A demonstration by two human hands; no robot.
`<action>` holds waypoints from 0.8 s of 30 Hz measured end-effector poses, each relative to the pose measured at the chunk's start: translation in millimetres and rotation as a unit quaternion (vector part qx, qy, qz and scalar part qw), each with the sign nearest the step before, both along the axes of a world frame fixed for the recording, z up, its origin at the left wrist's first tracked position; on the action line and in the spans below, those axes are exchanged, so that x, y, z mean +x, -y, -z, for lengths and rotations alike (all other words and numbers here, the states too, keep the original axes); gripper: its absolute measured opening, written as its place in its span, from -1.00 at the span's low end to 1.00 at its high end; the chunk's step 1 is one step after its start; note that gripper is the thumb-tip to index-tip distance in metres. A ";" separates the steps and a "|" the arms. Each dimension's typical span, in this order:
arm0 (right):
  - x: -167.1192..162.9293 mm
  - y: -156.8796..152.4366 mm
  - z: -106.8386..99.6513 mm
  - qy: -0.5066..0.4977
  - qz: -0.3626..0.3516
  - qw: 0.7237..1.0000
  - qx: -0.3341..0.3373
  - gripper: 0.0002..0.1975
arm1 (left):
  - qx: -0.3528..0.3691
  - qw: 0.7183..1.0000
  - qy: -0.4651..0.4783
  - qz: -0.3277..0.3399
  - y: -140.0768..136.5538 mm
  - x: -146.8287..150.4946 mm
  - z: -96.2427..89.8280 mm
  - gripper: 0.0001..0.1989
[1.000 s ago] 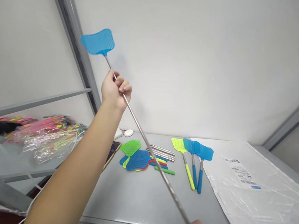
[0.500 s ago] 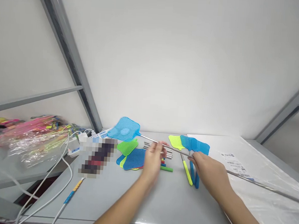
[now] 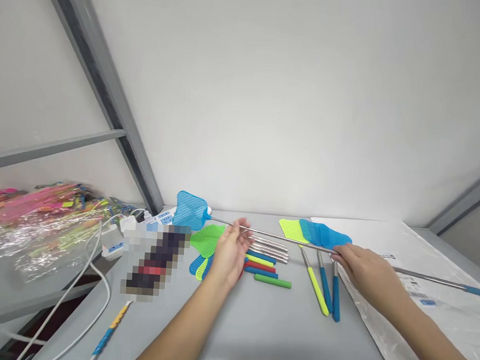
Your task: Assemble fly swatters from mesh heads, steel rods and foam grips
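Observation:
A blue fly swatter [image 3: 191, 210] with a long metal rod stretches across in front of me, its mesh head at the left and its blue handle at the right. My left hand [image 3: 232, 251] is loosely closed around the rod close to the head. Farther along, my right hand [image 3: 355, 265] grips the rod with its fingers wrapped round it. Below the rod lie several metal rods [image 3: 274, 248], colored handles such as a green one [image 3: 273, 281], and a green swatter head [image 3: 208, 240]. Part of that pile is hidden behind my left hand.
Three swatters lie right of centre, among them one with a yellow-green handle [image 3: 317, 291]. White plastic packaging [image 3: 455, 332] covers the right side. At left are a power strip [image 3: 165, 217], a white cable [image 3: 109, 291], a blurred-out item [image 3: 156, 262] and bagged goods [image 3: 60, 217].
The swatter's rod looks longer now, with its blue handle in view at the right. My right hand has moved right, away from my left hand. The swatter's head has turned.

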State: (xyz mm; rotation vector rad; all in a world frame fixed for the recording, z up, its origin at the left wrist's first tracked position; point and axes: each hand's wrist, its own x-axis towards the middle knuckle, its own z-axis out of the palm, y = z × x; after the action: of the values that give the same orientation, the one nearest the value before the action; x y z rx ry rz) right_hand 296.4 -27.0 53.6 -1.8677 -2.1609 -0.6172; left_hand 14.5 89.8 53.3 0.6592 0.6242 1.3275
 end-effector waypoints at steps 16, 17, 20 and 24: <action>35.2 30.1 30.0 -0.074 0.130 0.988 0.033 -0.68 | -0.005 0.976 0.030 -0.218 -29.6 -42.0 -11.7 -0.79; 35.6 32.0 27.4 -0.083 0.139 0.986 0.025 -0.68 | -0.006 0.976 0.036 -0.215 -29.7 -41.9 -11.3 -0.80; 42.6 37.1 20.6 -0.098 0.154 0.983 -0.017 -0.65 | -0.010 0.975 0.068 -0.213 -31.9 -44.9 -13.2 -0.83; 68.4 45.7 24.1 -0.073 0.115 0.991 -0.008 -0.61 | 0.000 0.970 0.129 -0.209 -35.6 -57.2 -22.4 -0.80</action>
State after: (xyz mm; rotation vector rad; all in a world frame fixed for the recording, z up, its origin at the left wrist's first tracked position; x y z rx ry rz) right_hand 364.8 -72.8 29.5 -2.1180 -1.8834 -0.4879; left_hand -42.7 125.3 75.7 0.3533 0.5678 1.7710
